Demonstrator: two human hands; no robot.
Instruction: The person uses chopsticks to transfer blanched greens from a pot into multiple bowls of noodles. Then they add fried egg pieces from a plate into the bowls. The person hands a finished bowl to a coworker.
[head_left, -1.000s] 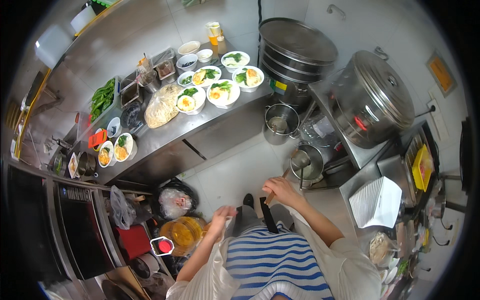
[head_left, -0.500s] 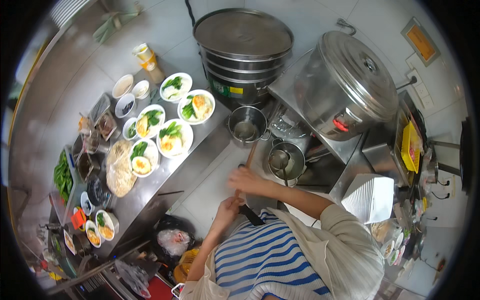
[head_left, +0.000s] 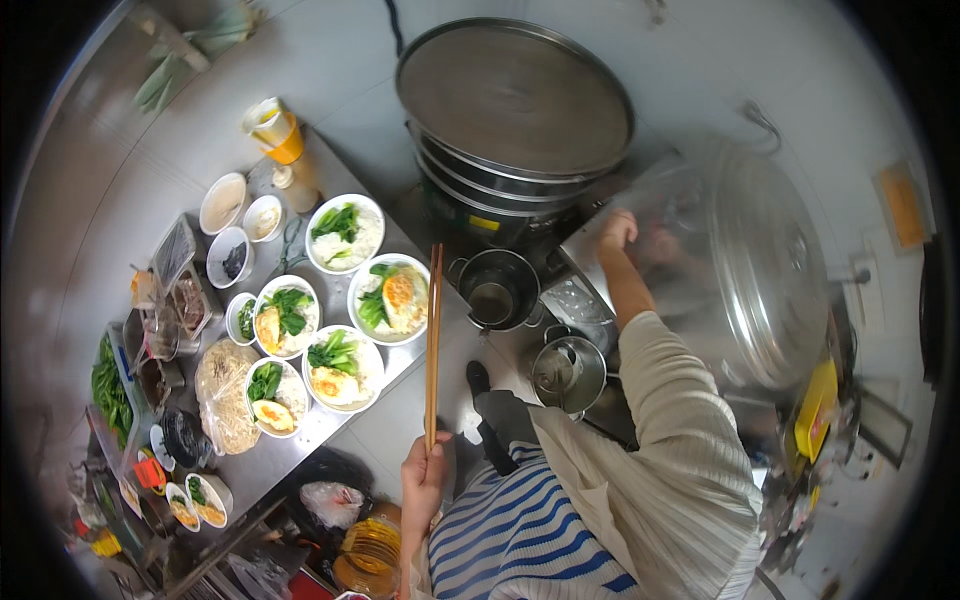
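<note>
My left hand point(head_left: 422, 480) is closed around the lower ends of a pair of long wooden chopsticks point(head_left: 433, 350), which point up beside the bowls. My right arm reaches far out to the right. At its end my right hand point(head_left: 618, 230) is curled beside the large steel pot point(head_left: 690, 255); whatever its fingers hold is hidden. The big pot and its domed lid point(head_left: 765, 270) look smeared. Left of the chopsticks, a rice bowl with greens and a fried egg point(head_left: 392, 300) stands closest, among several similar bowls.
A steel table point(head_left: 330, 430) at left carries small tubs, a bag of noodles point(head_left: 228, 395) and a squeeze bottle point(head_left: 295, 188). Ahead stands a tall lidded steel drum point(head_left: 515, 95). Below it are a small pot point(head_left: 500, 285) and another holding a ladle point(head_left: 568, 370). An oil jug point(head_left: 368, 560) sits low.
My hands, close together over the chopsticks before, are now apart. The left raises the chopsticks upright; the right has gone out to the big pot. The view has shifted.
</note>
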